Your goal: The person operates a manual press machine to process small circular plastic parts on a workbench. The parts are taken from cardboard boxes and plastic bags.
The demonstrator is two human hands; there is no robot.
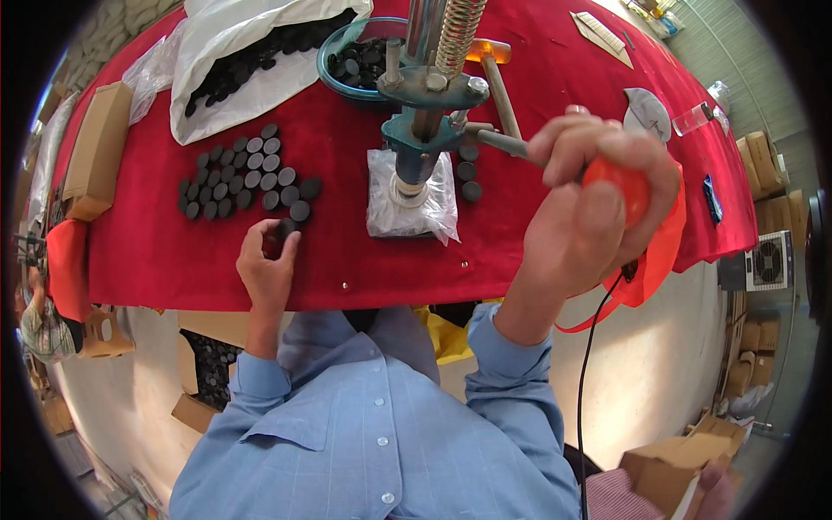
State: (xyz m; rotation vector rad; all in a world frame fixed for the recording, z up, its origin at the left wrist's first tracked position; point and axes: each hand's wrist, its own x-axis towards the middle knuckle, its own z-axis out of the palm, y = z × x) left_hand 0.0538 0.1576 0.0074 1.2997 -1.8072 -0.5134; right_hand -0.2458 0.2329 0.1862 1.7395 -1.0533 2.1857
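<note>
My left hand (pixel 267 270) is near the table's front edge, with thumb and fingers closed around a black round cap (pixel 285 229). Beside it, several similar black caps (pixel 221 191) lie in rows, some showing greyish faces (pixel 270 163). My right hand (pixel 598 186) is raised and wrapped around the orange ball knob (pixel 626 184) of a lever (pixel 505 144). That lever joins a green hand press (pixel 409 137) with a spring above. Below the press head (pixel 408 190), clear plastic (pixel 439 208) covers the base. Three more black caps (pixel 471 172) sit right of it.
Behind are a white sack (pixel 204 104) and a teal bowl (pixel 329 76), both holding black caps. A mallet (pixel 500 91) lies behind the lever. A cardboard box (pixel 97 152) stands at the left, an orange-red bag (pixel 663 243) hangs at the right, and a black cable (pixel 592 347) runs down.
</note>
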